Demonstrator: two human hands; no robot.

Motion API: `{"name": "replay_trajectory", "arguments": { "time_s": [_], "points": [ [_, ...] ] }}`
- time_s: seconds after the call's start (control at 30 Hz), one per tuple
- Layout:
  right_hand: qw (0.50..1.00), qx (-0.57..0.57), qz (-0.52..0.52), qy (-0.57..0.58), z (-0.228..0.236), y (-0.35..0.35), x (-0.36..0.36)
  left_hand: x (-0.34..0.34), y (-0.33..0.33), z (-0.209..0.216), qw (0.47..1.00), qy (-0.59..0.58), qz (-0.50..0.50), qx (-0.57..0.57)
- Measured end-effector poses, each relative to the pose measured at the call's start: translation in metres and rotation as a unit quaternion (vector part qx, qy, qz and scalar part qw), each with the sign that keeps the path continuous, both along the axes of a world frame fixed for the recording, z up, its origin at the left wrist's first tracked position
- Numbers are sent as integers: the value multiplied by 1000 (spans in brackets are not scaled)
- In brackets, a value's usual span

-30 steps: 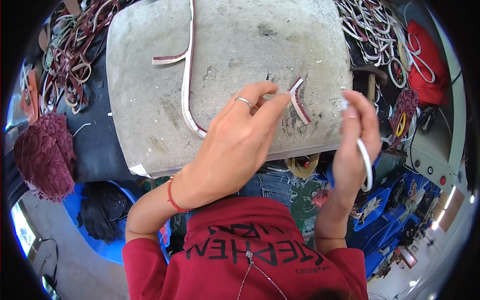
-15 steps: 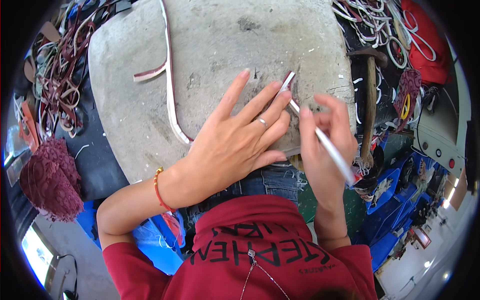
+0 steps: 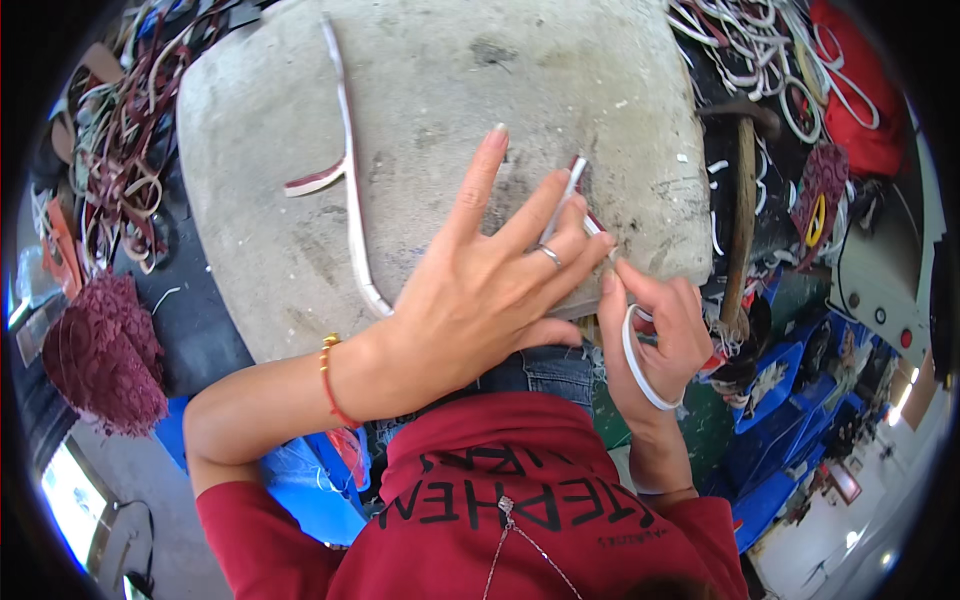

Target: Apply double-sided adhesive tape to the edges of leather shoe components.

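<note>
A narrow white and maroon strap lies on a grey stone-like slab, with a short branch off its left side. Its lower end passes under my left hand, which rests over it with fingers spread. Beyond those fingertips, a white and maroon strip end sticks out, and another piece runs toward my right hand. That hand is closed, thumb and forefinger pinched on a white strip whose length loops across its palm. The join between the pieces is partly hidden by my left fingers.
A wooden-handled hammer lies along the slab's right edge. Tangled straps are heaped at the far right, and more straps at the left. Maroon patterned pieces sit lower left. Blue bins stand lower right.
My right hand has drawn slightly down; the white strip in it, straight before, now loops. The strap on the slab has shifted slightly right and down, and my left hand has slid right.
</note>
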State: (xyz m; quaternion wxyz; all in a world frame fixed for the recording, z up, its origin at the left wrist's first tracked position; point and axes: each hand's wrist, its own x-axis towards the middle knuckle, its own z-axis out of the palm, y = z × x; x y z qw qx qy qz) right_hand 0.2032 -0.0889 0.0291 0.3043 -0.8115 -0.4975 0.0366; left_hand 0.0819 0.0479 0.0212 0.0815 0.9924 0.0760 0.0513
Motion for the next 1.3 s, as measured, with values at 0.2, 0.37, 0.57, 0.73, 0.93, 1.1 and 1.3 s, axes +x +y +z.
{"name": "replay_trajectory", "arguments": {
  "time_s": [0.2,0.37,0.57,0.73,0.93,1.1,1.3],
  "points": [
    [973,-33,226,-26,56,-13,-13,-2,-15,-1,999,-23,23,8],
    [989,66,-88,100,47,14,20,-15,11,2,930,-214,93,-284],
    [979,21,88,184,45,95,0,-107,36,10,933,-236,253,-98],
    [922,-28,237,304,16,156,-52,-128,44,-3,930,-157,329,-50],
    [927,-70,254,267,1,171,-60,-129,45,-12,931,-152,326,-68],
    [946,-64,230,217,2,176,-70,-122,39,-9,957,-110,243,-115],
    [965,-62,219,132,7,159,-45,-118,48,-9,964,-72,242,-83]
  ]
}}
